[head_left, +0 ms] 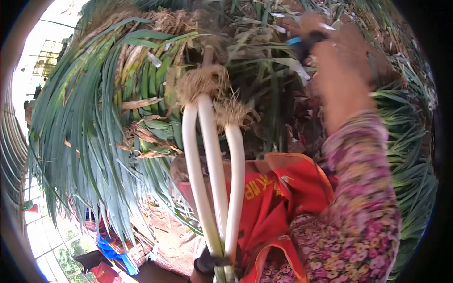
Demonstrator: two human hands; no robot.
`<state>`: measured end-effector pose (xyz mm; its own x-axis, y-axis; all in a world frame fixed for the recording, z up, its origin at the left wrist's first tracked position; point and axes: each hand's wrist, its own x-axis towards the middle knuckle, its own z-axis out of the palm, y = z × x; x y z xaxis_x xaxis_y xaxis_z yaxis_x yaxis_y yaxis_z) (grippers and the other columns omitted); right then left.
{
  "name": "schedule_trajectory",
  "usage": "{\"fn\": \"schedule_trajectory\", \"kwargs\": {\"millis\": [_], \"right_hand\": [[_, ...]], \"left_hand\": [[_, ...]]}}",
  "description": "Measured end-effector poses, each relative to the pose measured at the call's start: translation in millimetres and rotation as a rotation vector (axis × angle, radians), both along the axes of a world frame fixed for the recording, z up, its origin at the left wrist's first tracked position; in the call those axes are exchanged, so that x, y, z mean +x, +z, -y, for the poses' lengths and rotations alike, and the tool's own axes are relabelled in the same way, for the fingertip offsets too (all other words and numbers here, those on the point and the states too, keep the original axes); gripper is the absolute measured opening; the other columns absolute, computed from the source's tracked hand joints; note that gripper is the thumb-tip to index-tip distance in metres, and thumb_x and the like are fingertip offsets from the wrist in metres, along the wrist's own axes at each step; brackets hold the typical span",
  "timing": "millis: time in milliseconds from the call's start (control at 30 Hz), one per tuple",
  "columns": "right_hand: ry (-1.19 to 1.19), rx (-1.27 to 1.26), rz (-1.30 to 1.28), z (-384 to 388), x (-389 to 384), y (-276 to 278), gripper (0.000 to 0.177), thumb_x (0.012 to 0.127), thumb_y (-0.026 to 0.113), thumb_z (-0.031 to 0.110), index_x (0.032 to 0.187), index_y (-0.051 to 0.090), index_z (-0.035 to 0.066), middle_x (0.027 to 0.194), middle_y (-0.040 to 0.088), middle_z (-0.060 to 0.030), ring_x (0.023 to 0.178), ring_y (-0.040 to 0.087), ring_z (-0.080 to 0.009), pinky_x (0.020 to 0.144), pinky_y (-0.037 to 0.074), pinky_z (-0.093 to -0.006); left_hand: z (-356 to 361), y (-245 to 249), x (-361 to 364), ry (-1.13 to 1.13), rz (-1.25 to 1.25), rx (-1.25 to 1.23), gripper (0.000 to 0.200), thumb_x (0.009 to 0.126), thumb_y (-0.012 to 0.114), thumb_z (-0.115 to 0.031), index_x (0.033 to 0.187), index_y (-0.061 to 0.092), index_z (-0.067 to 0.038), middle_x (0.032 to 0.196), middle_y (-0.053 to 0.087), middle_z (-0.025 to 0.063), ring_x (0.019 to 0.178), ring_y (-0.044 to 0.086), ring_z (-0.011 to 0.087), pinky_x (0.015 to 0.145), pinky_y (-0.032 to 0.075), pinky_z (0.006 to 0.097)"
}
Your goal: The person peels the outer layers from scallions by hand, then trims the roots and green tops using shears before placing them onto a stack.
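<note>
Three long green onions (214, 155) with thick white shanks stand roots up in front of me. Their brown, hairy root ends (204, 81) spread out at the top. At the bottom edge, my left hand (197, 275) is closed around their green lower ends, mostly cut off by the frame, with a dark band (207, 262) beside the stalks. My right hand (311, 24) is raised at the upper right over the heap, smeared by motion. A black and blue object (302, 46) shows at it; whether it is held or worn I cannot tell.
A big pile of green onions (89, 108) with long leaves fills the left, and more leaves (406, 141) lie at the right. Dry leaf scraps (146, 137) are scattered over the pile. A red apron (269, 193) covers my lap. Blue cloth (113, 250) lies at lower left.
</note>
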<state>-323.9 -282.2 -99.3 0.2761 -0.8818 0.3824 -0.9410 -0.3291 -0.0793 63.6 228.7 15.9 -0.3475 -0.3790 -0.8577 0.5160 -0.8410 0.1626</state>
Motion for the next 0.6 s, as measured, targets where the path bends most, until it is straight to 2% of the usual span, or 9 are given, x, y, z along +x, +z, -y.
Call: {"fn": "schedule_trajectory", "kwargs": {"millis": [67, 133, 233, 267, 300, 400, 500, 567, 600], "right_hand": [[-0.041, 0.016, -0.179, 29, -58, 2, 0.051, 0.075, 0.067, 0.04, 0.118, 0.058, 0.013, 0.105, 0.063, -0.0164, 0.091, 0.062, -0.0285, 0.083, 0.05, -0.0431], [-0.002, 0.091, -0.545, 53, -76, -4, 0.041, 0.071, 0.069, 0.027, 0.105, 0.064, 0.005, 0.093, 0.065, -0.0168, 0.087, 0.062, -0.0327, 0.077, 0.049, -0.0444], [0.137, 0.271, -0.375, -73, 42, 46, 0.077, 0.066, 0.074, 0.024, 0.134, 0.041, 0.01, 0.133, 0.043, -0.0169, 0.12, 0.043, -0.0323, 0.096, 0.033, -0.0565], [0.199, 0.18, -0.527, -103, 62, 55, 0.083, 0.064, 0.076, 0.019, 0.136, 0.037, 0.012, 0.14, 0.035, -0.0155, 0.128, 0.035, -0.0317, 0.097, 0.029, -0.0617], [0.308, 0.103, -0.396, -127, 81, 64, 0.091, 0.062, 0.075, 0.03, 0.14, 0.03, 0.012, 0.141, 0.032, -0.0159, 0.133, 0.029, -0.0305, 0.105, 0.017, -0.0595], [0.86, 0.108, 0.011, -209, 129, 79, 0.083, 0.06, 0.071, 0.024, 0.135, 0.038, 0.011, 0.136, 0.038, -0.015, 0.131, 0.029, -0.0316, 0.106, 0.016, -0.06], [1.203, 0.061, 0.171, -269, 166, 66, 0.054, 0.084, 0.043, 0.023, 0.137, 0.034, 0.016, 0.145, 0.027, -0.0144, 0.139, 0.017, -0.0267, 0.112, 0.011, -0.0537], [1.348, 0.121, 0.325, -277, 180, 57, 0.044, 0.085, 0.045, 0.026, 0.127, 0.043, 0.012, 0.116, 0.051, -0.008, 0.113, 0.048, -0.0242, 0.095, 0.035, -0.0494], [1.372, 0.18, 0.287, -273, 167, 70, 0.039, 0.084, 0.046, 0.026, 0.12, 0.047, 0.011, 0.105, 0.053, -0.0046, 0.102, 0.052, -0.0217, 0.088, 0.038, -0.0471]], "left_hand": [[2, 8, 8, 0.065, -0.075, 0.075, 0.044, 0.074, 0.065, -0.014, 0.109, 0.049, 0.005, 0.076, 0.059, 0.0143, 0.065, 0.061, 0.0249, 0.057, 0.054, 0.0356], [23, 4, 8, 0.143, -0.142, 0.113, 0.043, 0.074, 0.065, -0.014, 0.109, 0.049, 0.006, 0.076, 0.059, 0.0143, 0.065, 0.061, 0.0251, 0.057, 0.054, 0.0358], [58, -8, 4, 0.257, -0.094, 0.067, 0.036, 0.077, 0.066, -0.017, 0.102, 0.053, 0.005, 0.078, 0.06, 0.0146, 0.066, 0.062, 0.0258, 0.057, 0.053, 0.0357], [60, -7, 4, 0.144, 0.06, -0.041, 0.036, 0.077, 0.066, -0.017, 0.103, 0.053, 0.005, 0.078, 0.06, 0.0146, 0.066, 0.062, 0.0262, 0.057, 0.053, 0.0359], [64, -7, 4, 0.019, 0.206, -0.151, 0.036, 0.077, 0.065, -0.017, 0.103, 0.053, 0.005, 0.078, 0.06, 0.0146, 0.066, 0.062, 0.0265, 0.057, 0.053, 0.0362], [71, -14, -4, 0.066, 0.087, -0.057, 0.037, 0.077, 0.064, -0.015, 0.106, 0.051, 0.004, 0.08, 0.06, 0.0152, 0.066, 0.062, 0.0282, 0.057, 0.053, 0.0367], [60, -30, -9, -0.032, -0.071, -0.074, 0.042, 0.075, 0.064, -0.01, 0.113, 0.049, 0.003, 0.082, 0.061, 0.0146, 0.066, 0.062, 0.0268, 0.058, 0.054, 0.0368], [63, -15, -29, -0.186, 0.089, -0.038, 0.048, 0.075, 0.065, -0.009, 0.117, 0.048, 0.002, 0.084, 0.061, 0.0137, 0.069, 0.062, 0.025, 0.061, 0.054, 0.037], [67, -12, -33, -0.227, 0.056, -0.049, 0.05, 0.075, 0.065, -0.01, 0.119, 0.047, 0.002, 0.086, 0.061, 0.0134, 0.071, 0.062, 0.0251, 0.062, 0.054, 0.0369]]}}
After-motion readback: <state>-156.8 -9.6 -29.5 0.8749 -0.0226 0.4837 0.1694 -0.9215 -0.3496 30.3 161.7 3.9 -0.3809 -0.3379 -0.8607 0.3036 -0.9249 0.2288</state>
